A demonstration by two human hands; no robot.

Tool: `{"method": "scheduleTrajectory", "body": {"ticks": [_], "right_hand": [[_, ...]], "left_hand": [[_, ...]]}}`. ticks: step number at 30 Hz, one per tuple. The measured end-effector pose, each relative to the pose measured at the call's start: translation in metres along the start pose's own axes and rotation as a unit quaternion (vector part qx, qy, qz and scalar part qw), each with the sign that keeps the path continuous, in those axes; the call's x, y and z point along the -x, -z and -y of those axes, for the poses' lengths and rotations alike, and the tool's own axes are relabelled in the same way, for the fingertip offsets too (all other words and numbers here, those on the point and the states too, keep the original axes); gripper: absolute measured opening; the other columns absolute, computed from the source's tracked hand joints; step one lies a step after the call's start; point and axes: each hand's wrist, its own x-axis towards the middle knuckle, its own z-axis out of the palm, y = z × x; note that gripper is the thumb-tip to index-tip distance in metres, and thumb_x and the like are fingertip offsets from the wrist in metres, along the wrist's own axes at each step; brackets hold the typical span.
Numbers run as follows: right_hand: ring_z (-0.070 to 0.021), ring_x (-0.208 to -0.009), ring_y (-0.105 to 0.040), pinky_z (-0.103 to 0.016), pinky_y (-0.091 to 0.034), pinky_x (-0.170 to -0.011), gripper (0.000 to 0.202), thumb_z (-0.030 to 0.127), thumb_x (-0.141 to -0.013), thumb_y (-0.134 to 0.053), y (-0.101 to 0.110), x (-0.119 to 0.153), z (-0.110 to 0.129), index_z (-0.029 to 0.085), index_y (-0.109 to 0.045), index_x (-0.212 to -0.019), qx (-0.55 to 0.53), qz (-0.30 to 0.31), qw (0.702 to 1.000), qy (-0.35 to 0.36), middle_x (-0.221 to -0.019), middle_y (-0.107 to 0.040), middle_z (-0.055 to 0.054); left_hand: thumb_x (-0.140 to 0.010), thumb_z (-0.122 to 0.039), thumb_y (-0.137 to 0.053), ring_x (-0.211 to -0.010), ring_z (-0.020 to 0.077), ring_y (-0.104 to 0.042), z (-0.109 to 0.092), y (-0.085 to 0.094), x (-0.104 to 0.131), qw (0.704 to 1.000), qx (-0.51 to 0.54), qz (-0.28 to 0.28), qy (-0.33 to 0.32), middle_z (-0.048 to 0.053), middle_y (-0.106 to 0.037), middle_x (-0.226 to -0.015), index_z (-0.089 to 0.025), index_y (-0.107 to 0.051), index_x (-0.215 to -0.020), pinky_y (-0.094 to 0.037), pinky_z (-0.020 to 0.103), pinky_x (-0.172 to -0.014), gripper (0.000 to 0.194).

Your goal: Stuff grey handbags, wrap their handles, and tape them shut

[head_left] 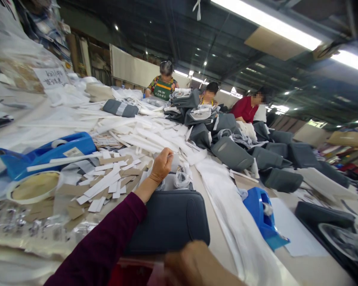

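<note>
A dark grey bag (173, 222) with rounded corners lies in front of me on the table. My left hand (162, 165) is raised over its far edge, thumb and fingers pinched together. Something thin and pale shows at the fingertips, too small to name. Beside that hand, a coiled clear plastic piece (181, 179) rests at the bag's far side. Close to the camera, my right hand (197, 262) is above the bag's near edge, smeared by motion. Its fingers cannot be made out, nor whether it holds anything.
Blue tape dispensers (52, 153) (264, 218) stand left and right. Cut card strips (107, 182) lie near a tape roll (35, 186). A white cloth strip (226, 214) runs along the right. Grey bags (232, 153) are heaped farther back, with several people (162, 85) behind.
</note>
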Motion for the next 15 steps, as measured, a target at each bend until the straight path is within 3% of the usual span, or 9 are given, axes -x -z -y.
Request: {"method": "scheduleTrajectory", "body": {"ticks": [2, 4, 6, 8, 10, 15], "right_hand": [[-0.0178, -0.066, -0.056, -0.030, -0.041, -0.066, 0.019, 0.029, -0.084, -0.052, 0.019, -0.049, 0.020, 0.026, -0.070, -0.082, 0.070, -0.149, 0.985, 0.045, -0.073, -0.066, -0.003], [-0.0196, -0.075, -0.056, -0.032, -0.043, -0.074, 0.025, 0.017, -0.085, -0.043, 0.037, -0.103, 0.027, 0.021, -0.068, -0.089, 0.109, -0.315, 0.939, 0.083, -0.084, -0.065, -0.007], [-0.0241, -0.090, -0.056, -0.037, -0.043, -0.084, 0.027, 0.008, -0.078, -0.045, 0.051, -0.146, 0.019, 0.014, -0.066, -0.094, 0.166, -0.405, 0.896, 0.073, -0.095, -0.064, -0.013], [-0.0298, -0.097, -0.054, -0.041, -0.041, -0.088, 0.026, 0.006, -0.072, -0.054, 0.059, -0.173, 0.003, 0.009, -0.066, -0.095, 0.232, -0.417, 0.879, 0.021, -0.098, -0.062, -0.018], [-0.0329, -0.098, -0.053, -0.042, -0.041, -0.085, 0.024, 0.009, -0.070, -0.064, 0.061, -0.183, -0.014, 0.010, -0.069, -0.092, 0.287, -0.389, 0.875, -0.014, -0.097, -0.063, -0.019], [-0.0261, -0.087, -0.056, -0.034, -0.038, -0.075, 0.010, 0.029, -0.075, -0.069, 0.059, -0.178, -0.020, 0.021, -0.073, -0.079, 0.324, -0.335, 0.885, -0.001, -0.086, -0.066, -0.009]], "left_hand": [[-0.087, -0.025, -0.041, -0.082, 0.0178, -0.053, -0.002, 0.002, 0.000, 1.000, 0.021, 0.002, -0.003, 0.003, -0.055, -0.083, -0.021, -0.047, -0.085, -0.042, 0.029, -0.081, 0.008], [-0.084, -0.023, -0.042, -0.082, 0.0177, -0.053, -0.004, 0.005, -0.001, 0.999, 0.040, -0.005, -0.001, 0.003, -0.055, -0.083, -0.021, -0.046, -0.085, -0.043, 0.029, -0.079, 0.005], [-0.080, -0.022, -0.042, -0.079, 0.0176, -0.052, -0.005, 0.008, -0.001, 0.998, 0.056, -0.015, 0.004, 0.002, -0.053, -0.081, -0.021, -0.045, -0.082, -0.043, 0.029, -0.076, 0.004], [-0.077, -0.021, -0.043, -0.076, 0.0175, -0.050, -0.006, 0.010, -0.002, 0.997, 0.070, -0.026, 0.010, 0.002, -0.051, -0.077, -0.021, -0.045, -0.078, -0.042, 0.029, -0.073, 0.002], [-0.074, -0.020, -0.043, -0.074, 0.0174, -0.049, -0.007, 0.011, -0.001, 0.995, 0.090, -0.030, 0.017, 0.002, -0.051, -0.076, -0.020, -0.045, -0.075, -0.041, 0.029, -0.072, 0.002], [-0.075, -0.024, -0.045, -0.067, 0.0160, -0.050, -0.008, 0.013, 0.001, 0.984, 0.174, -0.006, 0.044, 0.002, -0.054, -0.070, -0.019, -0.049, -0.068, -0.044, 0.028, -0.066, 0.010]]}}
